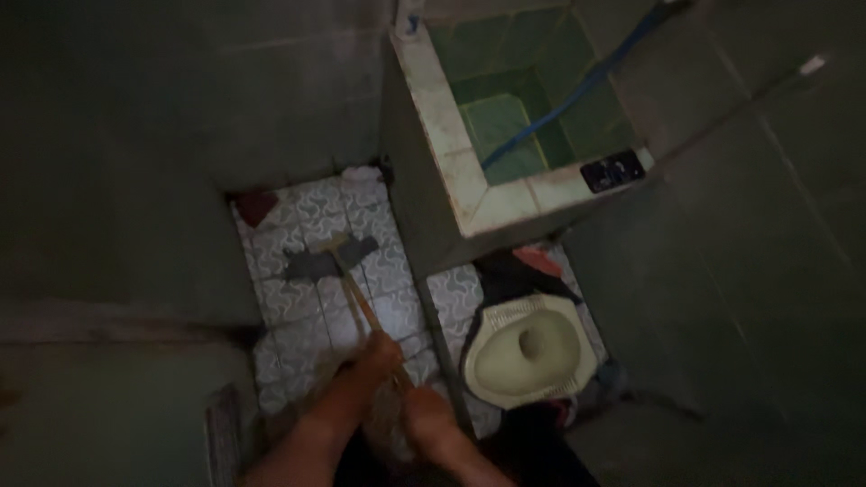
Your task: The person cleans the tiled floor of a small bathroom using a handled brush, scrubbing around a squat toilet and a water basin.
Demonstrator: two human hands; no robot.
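My left hand point(374, 354) grips the wooden handle point(359, 302) of a long floor tool, higher up the shaft. My right hand point(424, 417) holds the same handle lower down, closer to my body. The tool's dark flat head point(327, 260) rests on the patterned white floor tiles point(311, 216), a short way from the far wall. Both forearms reach in from the bottom edge of the head view.
A pale squat toilet pan point(528, 352) sits in the floor to the right. Behind it stands a tiled water basin point(456, 153) with a green inside and a blue hose point(577, 90) hanging in. Dark walls close in on the left and right. A small red object point(256, 206) lies in the far left corner.
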